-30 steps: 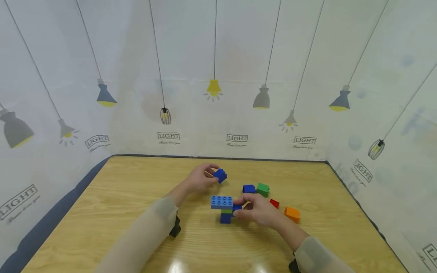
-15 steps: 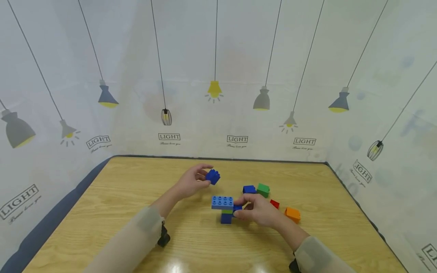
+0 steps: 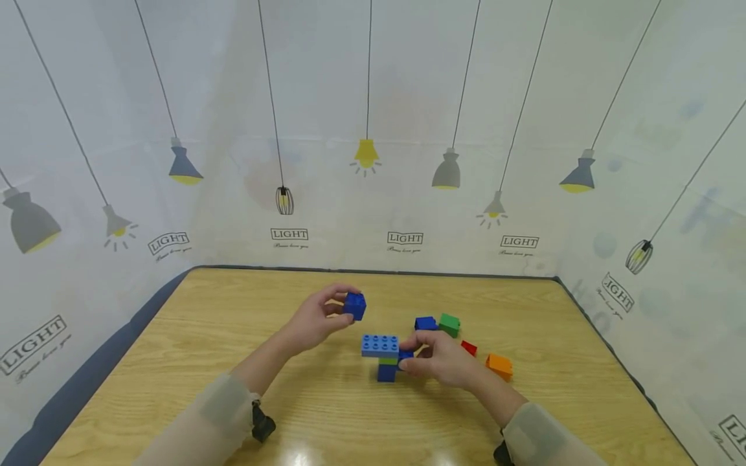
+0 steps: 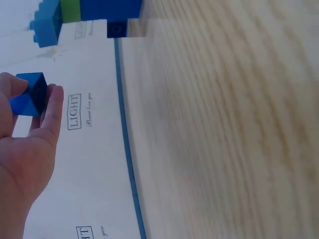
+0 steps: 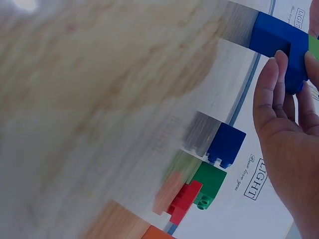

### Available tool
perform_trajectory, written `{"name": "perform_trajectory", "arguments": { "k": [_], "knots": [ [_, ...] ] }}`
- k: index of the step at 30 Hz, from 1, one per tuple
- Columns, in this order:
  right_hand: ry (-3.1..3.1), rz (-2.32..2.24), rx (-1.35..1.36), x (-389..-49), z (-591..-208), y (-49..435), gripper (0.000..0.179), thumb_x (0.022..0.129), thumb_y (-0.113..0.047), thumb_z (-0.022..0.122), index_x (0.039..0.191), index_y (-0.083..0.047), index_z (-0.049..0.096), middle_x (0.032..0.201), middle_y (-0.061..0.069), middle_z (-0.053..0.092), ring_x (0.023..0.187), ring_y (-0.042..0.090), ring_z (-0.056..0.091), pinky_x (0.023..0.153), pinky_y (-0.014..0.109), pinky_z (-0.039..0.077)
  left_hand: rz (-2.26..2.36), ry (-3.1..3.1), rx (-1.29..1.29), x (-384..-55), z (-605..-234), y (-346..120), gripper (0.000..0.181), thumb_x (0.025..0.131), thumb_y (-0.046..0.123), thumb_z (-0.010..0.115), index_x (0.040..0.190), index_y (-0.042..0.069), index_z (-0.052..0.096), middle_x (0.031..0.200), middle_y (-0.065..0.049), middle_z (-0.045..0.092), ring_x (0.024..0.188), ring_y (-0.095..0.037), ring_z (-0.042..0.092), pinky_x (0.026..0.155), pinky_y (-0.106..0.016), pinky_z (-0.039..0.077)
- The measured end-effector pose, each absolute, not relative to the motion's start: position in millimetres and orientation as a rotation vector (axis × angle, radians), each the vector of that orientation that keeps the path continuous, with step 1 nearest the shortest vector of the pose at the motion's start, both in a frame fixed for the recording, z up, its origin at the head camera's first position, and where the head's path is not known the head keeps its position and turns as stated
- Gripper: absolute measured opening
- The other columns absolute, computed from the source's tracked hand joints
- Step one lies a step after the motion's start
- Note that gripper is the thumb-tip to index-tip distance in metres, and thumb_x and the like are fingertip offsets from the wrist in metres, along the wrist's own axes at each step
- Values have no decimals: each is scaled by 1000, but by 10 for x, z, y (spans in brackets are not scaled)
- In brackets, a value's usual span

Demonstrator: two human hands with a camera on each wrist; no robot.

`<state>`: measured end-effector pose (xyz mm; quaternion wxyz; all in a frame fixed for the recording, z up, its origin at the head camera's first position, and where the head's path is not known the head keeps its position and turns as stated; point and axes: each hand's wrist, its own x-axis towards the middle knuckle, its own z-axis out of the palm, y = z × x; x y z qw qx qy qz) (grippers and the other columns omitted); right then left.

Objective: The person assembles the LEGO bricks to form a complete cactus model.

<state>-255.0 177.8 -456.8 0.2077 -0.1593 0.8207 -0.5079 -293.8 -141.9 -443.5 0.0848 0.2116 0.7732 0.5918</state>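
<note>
My left hand (image 3: 315, 322) pinches a dark blue toy building brick (image 3: 355, 306) between thumb and fingers, raised over the table. To its front right stands a small stack: a light blue eight-stud brick (image 3: 380, 346) on top, a lime green brick (image 3: 388, 361) under it and a dark blue brick (image 3: 386, 373) at the bottom. At the stack's right side my right hand (image 3: 445, 359) grips another dark blue brick (image 5: 298, 62), which sits right against the stack. In the left wrist view, thumb and fingertips lie on opposite sides of the raised brick.
Right of the stack, loose bricks lie on the wooden table (image 3: 326, 408): a blue one (image 3: 425, 323), a green one (image 3: 449, 325), a red one (image 3: 469, 347) and an orange one (image 3: 499, 366). A lamp-printed curtain (image 3: 326, 162) borders the back and sides.
My left hand has moved left and a little toward me with its blue brick, and the brick has turned in the fingers. The right hand and the stack have stayed in place.
</note>
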Motion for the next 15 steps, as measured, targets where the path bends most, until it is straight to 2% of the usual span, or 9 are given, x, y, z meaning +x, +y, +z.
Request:
{"name": "perform_trajectory", "arguments": {
  "k": [4,8,15],
  "knots": [
    [2286,-1412,-448,-2556,-4566,1783,32,101,-23,82,128,-8,73,123,12,67,95,22,70,87,35,67,1777,2291,682,-2810,-4381,-1428,45,104,9,74,146,19,62,141,-20,61,122,-31,69,102,-48,65],
    [2278,-1416,-461,-2554,-4567,1778,31,101,-22,82,127,-7,72,122,13,67,94,23,70,87,34,67,1739,2320,731,-2696,-4360,-1422,40,106,14,74,143,20,62,140,-18,65,125,-33,69,101,-45,65],
    [2283,-1414,-468,-2554,-4573,1783,31,101,-22,82,126,-8,72,121,13,68,94,23,70,87,34,67,1715,2287,812,-2585,-4360,-1374,41,105,16,75,143,18,63,140,-20,67,126,-35,69,102,-46,65]
  ]
}}
